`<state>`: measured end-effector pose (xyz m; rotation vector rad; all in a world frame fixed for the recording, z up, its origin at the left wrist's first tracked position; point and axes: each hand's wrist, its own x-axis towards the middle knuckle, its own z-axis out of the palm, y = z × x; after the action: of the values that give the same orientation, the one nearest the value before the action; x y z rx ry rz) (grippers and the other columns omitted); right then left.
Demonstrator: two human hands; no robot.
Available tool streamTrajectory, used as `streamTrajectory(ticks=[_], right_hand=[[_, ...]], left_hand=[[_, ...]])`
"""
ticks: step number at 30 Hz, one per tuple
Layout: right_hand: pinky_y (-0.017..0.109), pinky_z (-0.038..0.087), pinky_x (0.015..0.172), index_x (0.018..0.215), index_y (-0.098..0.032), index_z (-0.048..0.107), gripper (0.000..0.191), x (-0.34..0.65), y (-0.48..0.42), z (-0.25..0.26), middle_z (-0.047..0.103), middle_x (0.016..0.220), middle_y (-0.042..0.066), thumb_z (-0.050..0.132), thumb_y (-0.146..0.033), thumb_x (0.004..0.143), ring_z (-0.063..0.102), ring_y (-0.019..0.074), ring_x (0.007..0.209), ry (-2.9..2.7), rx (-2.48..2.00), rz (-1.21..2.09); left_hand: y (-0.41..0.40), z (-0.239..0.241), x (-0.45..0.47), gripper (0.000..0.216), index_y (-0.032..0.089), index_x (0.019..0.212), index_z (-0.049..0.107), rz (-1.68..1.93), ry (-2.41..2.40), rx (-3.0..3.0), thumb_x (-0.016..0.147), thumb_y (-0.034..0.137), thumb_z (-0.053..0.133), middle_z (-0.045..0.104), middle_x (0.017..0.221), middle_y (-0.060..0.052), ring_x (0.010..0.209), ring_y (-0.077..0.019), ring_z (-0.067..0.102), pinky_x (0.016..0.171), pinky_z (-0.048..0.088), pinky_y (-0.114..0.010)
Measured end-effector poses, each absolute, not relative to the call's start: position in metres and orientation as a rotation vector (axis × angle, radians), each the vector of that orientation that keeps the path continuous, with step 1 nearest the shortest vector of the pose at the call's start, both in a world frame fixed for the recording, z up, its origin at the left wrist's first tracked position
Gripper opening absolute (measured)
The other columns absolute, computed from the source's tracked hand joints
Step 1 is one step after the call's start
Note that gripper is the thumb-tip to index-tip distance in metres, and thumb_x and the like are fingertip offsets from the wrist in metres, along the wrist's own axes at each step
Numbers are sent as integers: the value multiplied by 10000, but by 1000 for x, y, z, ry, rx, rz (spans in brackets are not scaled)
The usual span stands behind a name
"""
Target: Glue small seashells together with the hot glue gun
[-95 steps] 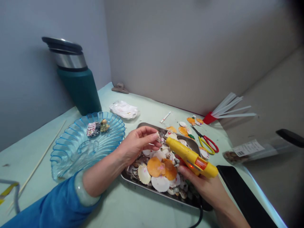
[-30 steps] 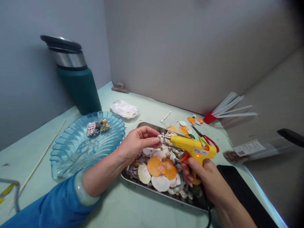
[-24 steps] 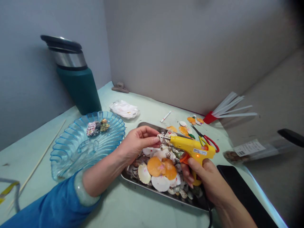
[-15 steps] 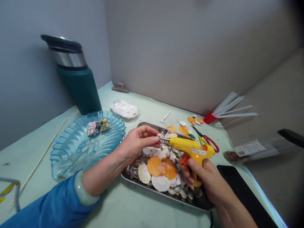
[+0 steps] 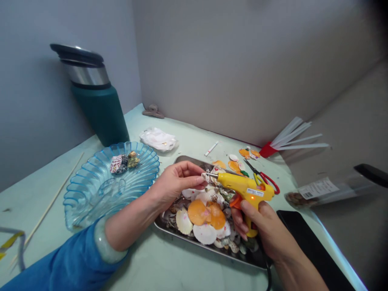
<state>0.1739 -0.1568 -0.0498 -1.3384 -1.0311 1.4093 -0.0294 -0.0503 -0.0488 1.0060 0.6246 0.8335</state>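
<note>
My right hand [image 5: 257,220] is wrapped round a yellow glue gun [image 5: 242,184], with fingers at its orange trigger and its small light glowing. The gun's metal nozzle points left, up against a small whitish shell [image 5: 206,177] pinched between thumb and fingers of my left hand [image 5: 178,178]. Most of that shell is hidden by the fingertips. Both hands are above a metal tray [image 5: 194,241] heaped with seashells. On top of the heap lie orange scallop shells [image 5: 198,212] and a white scallop shell [image 5: 205,234].
Left stands a blue clear shell-shaped dish [image 5: 87,182] holding several small shells, with a green bottle [image 5: 100,109] behind. Farther right are red-handled scissors [image 5: 268,182], glue sticks in a red holder [image 5: 268,150] and a black flat object [image 5: 312,246]. A thin stick [image 5: 54,198] lies left.
The glue gun has shifted very slightly right and its nozzle is still at the shell. Otherwise both hands hold nearly the same position.
</note>
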Motion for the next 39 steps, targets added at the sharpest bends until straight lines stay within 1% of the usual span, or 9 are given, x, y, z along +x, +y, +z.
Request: streamTrajectory(ticks=[6,16,26,33,39], right_hand=[[186,357,396,578,-152,521,477,175,-157,-52,459,458,-41,630,-564,792,421,61,394,-1014,-1322,1442],[173,353,379,603,-160,522,439,175,-158,-54,467,473,-46,653,-537,786,408,59,399,-1003,-1310,1442],[179,351,388,591,-154,519,458,174,-158,-52,464,469,-45,649,-546,789,417,56,394,-996,-1313,1454],[180,321,393,583,-145,520,475,176,-158,-54,462,464,-42,624,-549,810,426,53,386,-994,-1274,1480],[180,300,370,575,-143,517,487,177,-157,-56,459,456,-43,627,-560,801,425,52,362,-978,-1251,1516]], left_hand=[[-50,-49,-29,187,145,821,661,842,621,976,678,186,775,694,744,-7,670,-106,658,739,525,-266],[-50,-48,-29,202,134,793,650,875,642,928,653,178,788,693,741,-16,655,-115,656,740,533,-289],[-50,-49,-29,193,137,817,648,838,622,979,680,182,776,699,752,-15,657,-98,655,717,523,-251],[-50,-50,-30,194,132,827,642,820,597,970,688,180,769,704,724,-19,671,-107,664,712,525,-250],[-50,-48,-29,228,114,834,619,814,590,953,680,178,775,703,723,-26,673,-103,665,683,524,-227]])
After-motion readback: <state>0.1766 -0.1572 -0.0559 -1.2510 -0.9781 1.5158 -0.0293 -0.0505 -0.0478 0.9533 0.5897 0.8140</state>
